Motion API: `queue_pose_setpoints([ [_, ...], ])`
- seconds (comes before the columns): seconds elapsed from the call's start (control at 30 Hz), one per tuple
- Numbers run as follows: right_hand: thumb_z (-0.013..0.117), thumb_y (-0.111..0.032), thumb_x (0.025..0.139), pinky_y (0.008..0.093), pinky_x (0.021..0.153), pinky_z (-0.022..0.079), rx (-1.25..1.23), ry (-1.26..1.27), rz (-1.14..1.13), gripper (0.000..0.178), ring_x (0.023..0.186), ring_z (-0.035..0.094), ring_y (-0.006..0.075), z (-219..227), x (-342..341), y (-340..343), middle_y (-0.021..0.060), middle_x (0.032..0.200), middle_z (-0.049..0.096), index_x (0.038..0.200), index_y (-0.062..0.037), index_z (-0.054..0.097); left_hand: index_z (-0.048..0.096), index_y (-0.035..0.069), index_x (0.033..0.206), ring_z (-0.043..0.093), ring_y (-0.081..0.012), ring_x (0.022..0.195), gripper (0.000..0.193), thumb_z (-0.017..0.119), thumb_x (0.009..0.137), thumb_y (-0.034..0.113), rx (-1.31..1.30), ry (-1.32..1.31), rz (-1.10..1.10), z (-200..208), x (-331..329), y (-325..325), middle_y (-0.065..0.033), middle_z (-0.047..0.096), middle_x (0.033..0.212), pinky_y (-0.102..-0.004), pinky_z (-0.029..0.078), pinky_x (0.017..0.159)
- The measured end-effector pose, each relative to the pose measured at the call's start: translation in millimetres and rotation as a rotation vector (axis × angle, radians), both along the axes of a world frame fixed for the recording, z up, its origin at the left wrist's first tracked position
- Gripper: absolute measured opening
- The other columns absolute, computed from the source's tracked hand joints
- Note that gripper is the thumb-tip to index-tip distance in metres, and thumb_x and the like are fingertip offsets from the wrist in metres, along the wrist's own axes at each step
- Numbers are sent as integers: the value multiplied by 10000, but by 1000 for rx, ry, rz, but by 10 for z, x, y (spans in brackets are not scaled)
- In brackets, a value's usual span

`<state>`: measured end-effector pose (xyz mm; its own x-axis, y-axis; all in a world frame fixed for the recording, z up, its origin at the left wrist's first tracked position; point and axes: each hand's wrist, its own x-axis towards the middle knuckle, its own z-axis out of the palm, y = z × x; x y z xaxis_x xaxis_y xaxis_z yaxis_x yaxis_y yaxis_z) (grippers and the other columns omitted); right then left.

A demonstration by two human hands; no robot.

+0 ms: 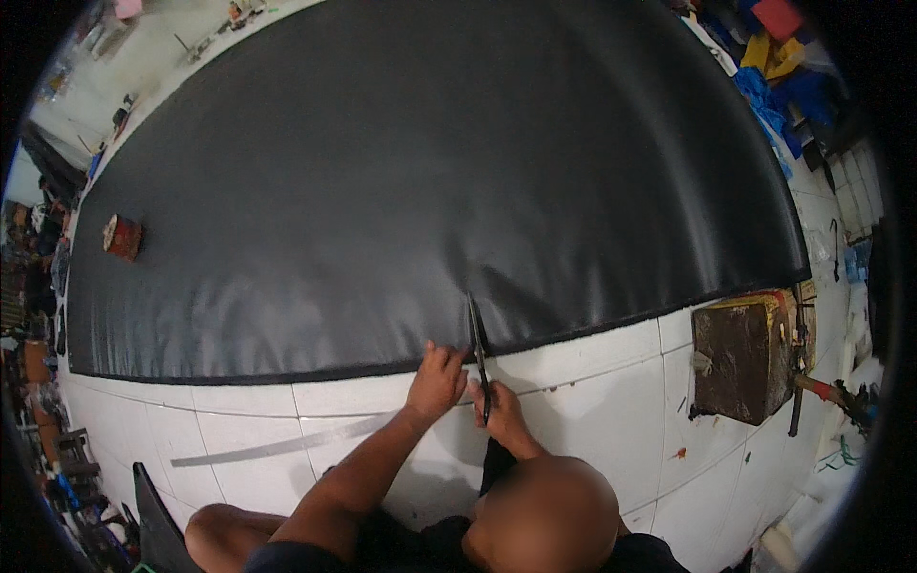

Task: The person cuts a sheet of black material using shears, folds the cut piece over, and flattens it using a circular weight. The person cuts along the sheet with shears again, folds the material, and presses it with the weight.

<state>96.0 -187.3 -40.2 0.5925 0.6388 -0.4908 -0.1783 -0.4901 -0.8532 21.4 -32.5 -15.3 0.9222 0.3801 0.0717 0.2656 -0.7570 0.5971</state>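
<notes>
Black sheet (382, 201) lies spread across the white tiled floor (607, 401), scissors (479, 346) at its near edge. I've the right hand (501, 413) clamped on the scissors' handles; the left hand (437, 384), fingers bent, is just beside, can't tell if gripping. Grey strip (277, 447) lies on the floor, left.

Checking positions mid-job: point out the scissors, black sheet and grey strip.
Scissors (479, 344): head view, on the blades.
Black sheet (411, 201): head view, middle of its surface.
Grey strip (287, 446): head view, midway along it.

1 wide fisheye view, facing down, well above hands (437, 382).
</notes>
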Motion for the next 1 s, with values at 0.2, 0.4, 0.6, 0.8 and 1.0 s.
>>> queue_pose_setpoints([
  [0.2, 617, -491, 937, 276, 464, 432, -31, 102, 11, 474, 500, 524, 112, 296, -17, 135, 19, 598, 528, 793, -47, 530, 465, 24, 1380, 482, -349, 1235, 565, 568, 886, 279, 246, 385, -43, 154, -136, -182, -180, 521, 1307, -537, 337, 1083],
  [0.4, 622, -506, 929, 278, 462, 415, -14, 183, -85, 477, 489, 509, 114, 330, 103, 367, 4, 582, 510, 774, -63, 532, 431, -2, 1381, 469, -363, 1245, 572, 565, 882, 244, 276, 388, -78, 148, -162, -191, -177, 486, 1328, -553, 342, 1071],
  [0.6, 634, -442, 943, 276, 447, 383, 58, 133, -30, 448, 469, 483, 106, 332, 353, 773, 5, 544, 508, 721, -63, 544, 512, -24, 1293, 485, -381, 1207, 484, 557, 852, 170, 224, 351, -53, 140, -211, -137, -204, 515, 1291, -554, 339, 1073],
  [0.8, 654, -421, 937, 260, 435, 371, 58, 147, -114, 445, 465, 476, 94, 279, 444, 828, 10, 525, 504, 688, -83, 507, 466, -15, 1342, 461, -394, 1248, 548, 577, 834, 155, 219, 354, -60, 202, -120, -163, -195, 498, 1320, -549, 334, 1086],
  [1.0, 643, -469, 927, 282, 443, 416, 99, 259, -105, 474, 462, 506, 121, 303, 553, 1002, 22, 553, 517, 706, -71, 513, 390, -6, 1414, 452, -377, 1283, 612, 558, 846, 148, 242, 446, -69, 179, -164, -143, -184, 460, 1376, -544, 309, 1110],
])
